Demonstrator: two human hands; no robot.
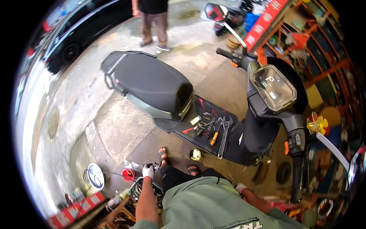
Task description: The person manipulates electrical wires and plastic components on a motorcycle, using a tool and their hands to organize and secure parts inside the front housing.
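My left hand (pixel 148 171), in a white glove with dark fingertips, is closed beside my left leg. A small metallic piece shows at its fingers, too small to name. Low by my right hip is my right hand (pixel 240 187), also gloved and partly behind my shirt. A thin rod-like thing shows near it; its fingers are not clear. In front of me stands a scooter (pixel 152 82) with a black seat. On its footboard lie an adjustable wrench (pixel 225 135), a screwdriver (pixel 214 138) with a yellow-orange handle, and several small metal parts (pixel 199 129).
Left of my feet are a white basin (pixel 96 176), a red bowl (pixel 129 174) and a tub of tangled parts (pixel 135 191). A round tin (pixel 195 154) stands by the footboard. Crowded shelves (pixel 324 57) line the right. A person (pixel 153 23) stands beyond the scooter, near a dark car (pixel 87 30).
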